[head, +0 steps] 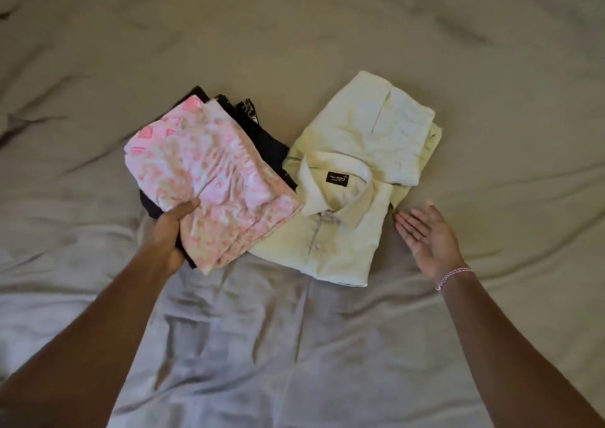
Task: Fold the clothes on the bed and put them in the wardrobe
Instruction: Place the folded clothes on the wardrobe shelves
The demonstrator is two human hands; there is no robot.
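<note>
Close in: left grip [170, 231] pinches a folded stack, thumb on the pink top [209, 172], fingers hidden under the black garment [268, 142] beneath. Right grip [425, 234] is spread flat, palm up, holding nothing, just beside the folded green shirt [360, 139]. The stack's corner overlaps the shirt's left edge. Shirt lies on the bed [294, 345]. Bracelet [453, 277] on right wrist.

Folded pink-black stack [209, 172] — beside folded shirt [353, 172]

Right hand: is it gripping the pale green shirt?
No, the right hand lies open, palm up, beside the pale green shirt, with its fingers straight and curled round nothing.
</note>
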